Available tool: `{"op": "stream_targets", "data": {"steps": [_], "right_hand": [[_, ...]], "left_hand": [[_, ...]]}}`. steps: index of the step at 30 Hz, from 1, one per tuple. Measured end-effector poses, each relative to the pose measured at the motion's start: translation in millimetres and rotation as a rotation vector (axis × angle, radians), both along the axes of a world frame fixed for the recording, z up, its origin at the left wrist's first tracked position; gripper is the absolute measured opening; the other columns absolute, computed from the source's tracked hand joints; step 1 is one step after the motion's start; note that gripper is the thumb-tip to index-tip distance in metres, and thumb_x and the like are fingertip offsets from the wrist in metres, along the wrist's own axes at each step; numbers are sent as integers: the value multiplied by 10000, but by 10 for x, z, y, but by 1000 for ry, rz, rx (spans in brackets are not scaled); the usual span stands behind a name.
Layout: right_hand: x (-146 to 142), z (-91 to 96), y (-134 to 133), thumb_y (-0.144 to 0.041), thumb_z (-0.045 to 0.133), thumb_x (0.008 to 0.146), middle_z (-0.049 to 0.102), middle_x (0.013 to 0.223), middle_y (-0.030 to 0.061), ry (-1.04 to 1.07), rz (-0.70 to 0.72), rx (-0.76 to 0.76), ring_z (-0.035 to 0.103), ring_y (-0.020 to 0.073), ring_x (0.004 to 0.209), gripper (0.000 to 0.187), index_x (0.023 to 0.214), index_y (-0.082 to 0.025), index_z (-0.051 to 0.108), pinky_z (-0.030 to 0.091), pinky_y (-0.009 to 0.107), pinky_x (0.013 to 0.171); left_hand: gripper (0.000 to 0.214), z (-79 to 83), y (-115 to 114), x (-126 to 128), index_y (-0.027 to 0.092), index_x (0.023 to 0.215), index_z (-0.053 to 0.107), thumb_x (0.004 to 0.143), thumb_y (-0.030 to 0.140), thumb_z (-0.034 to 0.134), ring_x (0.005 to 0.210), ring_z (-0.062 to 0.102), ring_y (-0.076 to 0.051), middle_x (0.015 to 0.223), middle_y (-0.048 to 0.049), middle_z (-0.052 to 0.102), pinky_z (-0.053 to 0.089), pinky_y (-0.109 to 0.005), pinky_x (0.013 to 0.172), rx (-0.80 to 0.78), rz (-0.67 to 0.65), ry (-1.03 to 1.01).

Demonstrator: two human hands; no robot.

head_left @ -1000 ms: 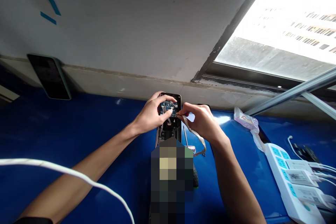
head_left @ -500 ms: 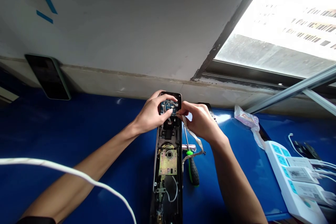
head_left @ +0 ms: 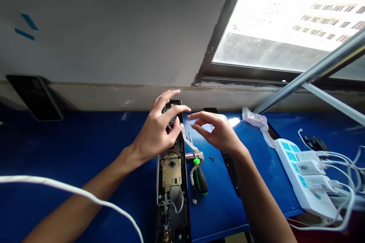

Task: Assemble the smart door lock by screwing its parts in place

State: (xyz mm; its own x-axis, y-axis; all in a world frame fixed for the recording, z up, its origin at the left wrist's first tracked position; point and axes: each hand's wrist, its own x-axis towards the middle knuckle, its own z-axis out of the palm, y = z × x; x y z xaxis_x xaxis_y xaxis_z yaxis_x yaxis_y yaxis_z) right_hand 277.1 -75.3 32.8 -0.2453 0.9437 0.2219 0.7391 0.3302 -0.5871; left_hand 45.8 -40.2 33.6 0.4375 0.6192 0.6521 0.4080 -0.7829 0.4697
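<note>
A long black door-lock housing (head_left: 186, 212) lies lengthwise before me, its insides exposed: a brassy metal plate (head_left: 171, 171) with a square hole and, at the far end, a circuit board partly hidden by fingers. My left hand (head_left: 159, 127) hovers over that far end, fingers spread and apparently holding nothing. Just right of the housing is my right hand (head_left: 215, 127), fingers loosely bent, thumb apart from the index finger, nothing between them. A white wrapped cable (head_left: 196, 150) runs out of the housing; its loose plug (head_left: 194, 201) rests on the table.
A green-and-black screwdriver (head_left: 202, 180) lies beside the housing, near several tiny screws (head_left: 211, 158). Further right are a black panel (head_left: 230, 167) under my forearm, a plastic packet (head_left: 255, 118) and a power strip (head_left: 305, 186). A phone (head_left: 37, 98) leans on the wall; a white cord (head_left: 85, 193) crosses the foreground.
My right hand has let go of the cable and drawn away from the board. My left fingers have lifted and spread. The view has turned right, and the cable's plug now shows.
</note>
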Motion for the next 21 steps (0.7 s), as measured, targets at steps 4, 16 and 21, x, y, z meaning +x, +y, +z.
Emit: {"op": "stream_targets", "data": {"steps": [4,16,21], "right_hand": [[399,-48,-304,-419,581,1015,790,1106,66,-106,-296,-136,755,197,950,286,1232,-251,661,564,295,804],[745,-604,-700,-526,743,898,618,1338,295,-374,-794,-597,615,457,1294,680,1375,-89,531,532,491,978],[886,-679,-640,-566,860,767,643,1312,272,-263,-791,-624,645,435,1258,787,1324,-111,541,534,460,976]], "left_hand": [[330,169,-173,272,176,1139,726,979,25,479,1181,694,-228,1258,-106,735,595,-374,1012,126,-388,165],[167,23,-327,1243,180,874,750,983,157,626,654,690,-220,767,-48,735,387,-328,528,114,-494,934],[316,39,-288,1240,167,722,708,1014,184,590,550,622,-203,641,-60,692,350,-328,535,88,-437,992]]}}
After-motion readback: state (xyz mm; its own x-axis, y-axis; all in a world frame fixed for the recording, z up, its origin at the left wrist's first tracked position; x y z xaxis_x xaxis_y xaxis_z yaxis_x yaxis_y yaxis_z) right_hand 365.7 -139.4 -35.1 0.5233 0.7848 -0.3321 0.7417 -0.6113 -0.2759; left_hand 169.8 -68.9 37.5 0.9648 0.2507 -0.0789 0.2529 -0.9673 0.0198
